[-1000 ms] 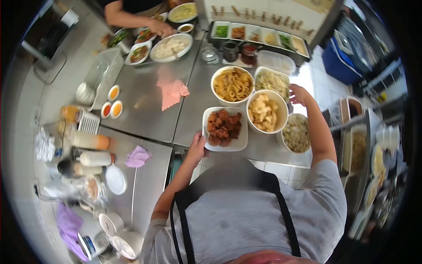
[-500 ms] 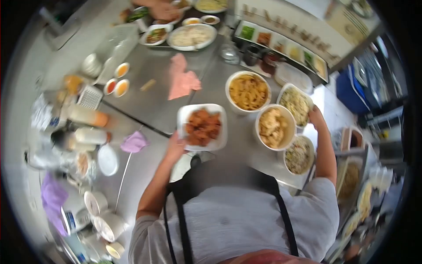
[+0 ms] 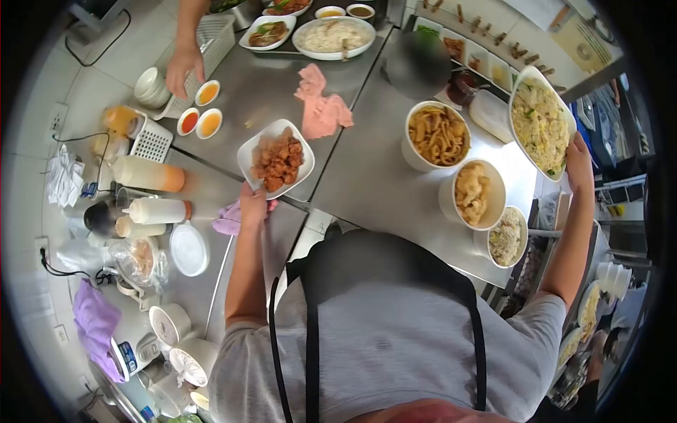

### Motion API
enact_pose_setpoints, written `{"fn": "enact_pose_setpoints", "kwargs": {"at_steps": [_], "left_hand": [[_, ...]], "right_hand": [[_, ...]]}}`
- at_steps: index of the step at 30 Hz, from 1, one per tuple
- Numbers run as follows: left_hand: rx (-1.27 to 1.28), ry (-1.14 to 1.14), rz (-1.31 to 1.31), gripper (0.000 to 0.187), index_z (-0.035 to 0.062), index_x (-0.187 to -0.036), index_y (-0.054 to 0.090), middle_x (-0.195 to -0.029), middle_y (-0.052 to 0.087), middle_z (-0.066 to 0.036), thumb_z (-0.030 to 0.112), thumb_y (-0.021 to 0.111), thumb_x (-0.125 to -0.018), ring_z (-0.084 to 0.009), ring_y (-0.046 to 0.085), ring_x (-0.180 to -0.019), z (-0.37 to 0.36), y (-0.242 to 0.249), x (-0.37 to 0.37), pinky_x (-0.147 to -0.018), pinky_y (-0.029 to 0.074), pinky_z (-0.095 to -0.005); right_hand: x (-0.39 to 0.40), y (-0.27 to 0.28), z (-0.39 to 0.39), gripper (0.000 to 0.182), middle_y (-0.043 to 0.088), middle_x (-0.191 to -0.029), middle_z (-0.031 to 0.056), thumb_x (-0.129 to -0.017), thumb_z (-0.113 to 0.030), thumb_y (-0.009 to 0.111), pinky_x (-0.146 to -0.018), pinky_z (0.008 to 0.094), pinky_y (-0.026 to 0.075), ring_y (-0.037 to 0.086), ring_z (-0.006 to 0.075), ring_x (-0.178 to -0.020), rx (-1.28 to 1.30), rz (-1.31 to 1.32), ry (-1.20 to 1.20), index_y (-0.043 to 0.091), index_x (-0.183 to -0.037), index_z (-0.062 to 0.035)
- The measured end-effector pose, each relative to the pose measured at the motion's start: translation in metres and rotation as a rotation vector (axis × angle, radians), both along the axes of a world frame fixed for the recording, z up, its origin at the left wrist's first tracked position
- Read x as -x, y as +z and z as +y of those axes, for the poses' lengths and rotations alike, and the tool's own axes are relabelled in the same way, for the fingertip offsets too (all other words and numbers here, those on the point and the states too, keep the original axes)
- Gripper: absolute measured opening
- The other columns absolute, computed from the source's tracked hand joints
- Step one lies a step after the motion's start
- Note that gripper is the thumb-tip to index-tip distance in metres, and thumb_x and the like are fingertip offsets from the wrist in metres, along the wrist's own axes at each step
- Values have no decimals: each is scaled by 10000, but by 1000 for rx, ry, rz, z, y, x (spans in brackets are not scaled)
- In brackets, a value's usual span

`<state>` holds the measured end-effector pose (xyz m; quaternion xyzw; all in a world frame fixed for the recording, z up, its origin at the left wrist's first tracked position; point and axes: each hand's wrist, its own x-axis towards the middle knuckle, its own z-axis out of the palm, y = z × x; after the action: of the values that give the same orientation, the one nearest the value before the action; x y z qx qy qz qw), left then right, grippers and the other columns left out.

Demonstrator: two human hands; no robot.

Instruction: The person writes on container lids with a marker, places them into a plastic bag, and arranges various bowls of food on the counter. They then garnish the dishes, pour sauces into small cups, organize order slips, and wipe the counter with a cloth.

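Note:
My left hand point(image 3: 254, 206) grips the near edge of a white square dish point(image 3: 305, 169) piled with reddish-brown fried pieces point(image 3: 278, 161). Out to the right, my right hand point(image 3: 580, 168) holds a white oval plate point(image 3: 517, 130) of fried rice point(image 3: 540, 123) by its outer side, and the plate is tilted. Between the two hands stand a white tub of brown noodle-like food point(image 3: 438, 136), a tub of pale yellow fried pieces point(image 3: 472, 192) and a tub of rice point(image 3: 505, 238). A purple cloth point(image 3: 229, 220) lies beside my left hand.
Another person's hand point(image 3: 185, 69) reaches near several sauce cups point(image 3: 209, 123). A pink cloth point(image 3: 324, 113) lies on the steel table. Squeeze bottles point(image 3: 159, 210) and lidded tubs point(image 3: 169, 326) line the left. At the back are a rice plate point(image 3: 335, 37) and ingredient trays point(image 3: 477, 60).
My left hand has moved left with the dish of fried pieces. My right hand has raised the fried rice plate up and right, away from the tubs. The other person's hand has come toward the sauce cups.

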<state>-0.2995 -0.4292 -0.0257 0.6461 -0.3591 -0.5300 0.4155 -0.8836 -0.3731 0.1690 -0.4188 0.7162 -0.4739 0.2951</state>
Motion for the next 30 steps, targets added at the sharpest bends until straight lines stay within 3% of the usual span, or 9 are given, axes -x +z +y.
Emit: {"fn": "enact_pose_setpoints", "kwargs": {"at_steps": [9, 10, 15, 18, 20, 22, 25, 27, 30], "left_hand": [[145, 258, 34, 285, 7, -1032, 352, -679, 520, -101, 2, 333, -748, -118, 482, -411, 6, 37, -58, -336, 372, -206], [153, 289, 13, 290, 7, -1034, 352, -686, 525, -103, 2, 330, -745, -118, 485, -412, 8, 43, -68, -338, 375, -206], [194, 382, -28, 340, 5, -1074, 346, -779, 548, -111, 1, 312, -735, -119, 513, -452, 23, 65, -102, -359, 391, -201], [171, 428, -33, 355, 5, -1086, 359, -802, 548, -101, 3, 313, -734, -111, 512, -484, 31, 69, -116, -383, 398, -201], [163, 423, -3, 361, 5, -1096, 358, -805, 548, -99, 6, 314, -738, -110, 507, -483, 35, 70, -122, -387, 393, -200], [158, 427, 7, 364, 4, -1105, 361, -804, 547, -96, 8, 315, -744, -110, 501, -475, 32, 75, -122, -384, 380, -196], [141, 356, 36, 352, 2, -1096, 368, -790, 547, -94, 4, 318, -747, -108, 499, -470, 20, 80, -121, -380, 383, -198], [150, 298, 51, 337, 0, -1080, 380, -773, 548, -92, 2, 320, -748, -107, 498, -467, 3, 79, -118, -375, 388, -197], [180, 162, 50, 305, 3, -1059, 397, -752, 550, -89, 16, 336, -761, -107, 500, -464, -32, 80, -109, -372, 399, -192]], "right_hand": [[-290, -76, -106, 407, 547, -884, 220, -698, -136, 495, -695, 376, 442, 545, 284, -838, -106, 527, 694, 417, -1067, 17], [-317, -88, -116, 439, 552, -880, 210, -686, -141, 497, -647, 379, 466, 563, 280, -797, -304, 207, 761, 400, -1088, 6], [-391, -182, -140, 315, 570, -793, 175, -681, -121, 465, -610, 334, 491, 589, 263, -659, -247, 136, 870, 496, -971, -1], [-406, -160, -153, 396, 564, -868, 151, -674, -86, 461, -686, 308, 466, 581, 233, -741, -626, -118, 971, 455, -1065, -24], [-393, -154, -180, 340, 581, -798, 141, -678, -116, 490, -610, 333, 469, 574, 265, -664, -516, 184, 1318, 508, -1006, -26], [-396, -175, -239, 322, 581, -816, 119, -694, -169, 509, -589, 317, 454, 566, 263, -706, -47, 1313, 1958, 549, -1007, -101], [-434, -161, -246, 303, 563, -899, 92, -711, -196, 496, -702, 341, 420, 534, 230, -868, -130, 858, 1089, 558, -1007, -178], [-463, -183, -247, 293, 548, -952, 54, -728, -181, 476, -773, 394, 368, 492, 204, -961, 486, 1080, 1056, 559, -1005, -228], [-470, -203, -262, 269, 542, -961, 43, -726, -195, 479, -818, 440, 323, 462, 215, -994, 322, 1051, 999, 565, -978, -227]]}}
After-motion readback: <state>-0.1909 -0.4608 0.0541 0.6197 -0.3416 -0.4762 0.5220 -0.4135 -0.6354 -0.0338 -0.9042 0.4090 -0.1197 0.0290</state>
